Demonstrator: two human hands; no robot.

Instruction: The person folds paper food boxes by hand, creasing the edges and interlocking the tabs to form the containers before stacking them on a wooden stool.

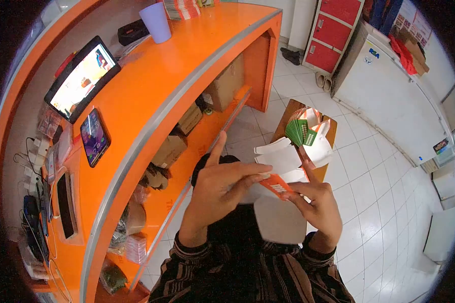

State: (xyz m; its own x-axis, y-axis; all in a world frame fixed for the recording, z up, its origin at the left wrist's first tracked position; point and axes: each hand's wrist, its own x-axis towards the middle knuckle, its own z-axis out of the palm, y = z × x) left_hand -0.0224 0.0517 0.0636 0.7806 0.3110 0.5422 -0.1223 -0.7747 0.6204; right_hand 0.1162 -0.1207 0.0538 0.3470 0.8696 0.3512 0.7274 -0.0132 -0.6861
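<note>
Between my two hands is an orange and white paper carton (277,186), partly folded, with white flaps standing out on its far side and a wide white flap hanging below. My left hand (220,184) pinches its left edge between thumb and fingers, the index finger pointing up. At the carton's right side, my right hand (316,202) grips the orange panel with thumb and fingers. Just beyond, a fanned stack of green cards or cartons (299,132) lies with white and orange pieces (318,151) on a small wooden table (291,107).
An orange counter (156,70) at the left holds a lit screen (83,78), a phone (94,137) and a purple cup (155,22). Cardboard boxes (169,150) fill its lower shelf. Red lockers (332,30) and a white chest freezer (389,91) stand behind.
</note>
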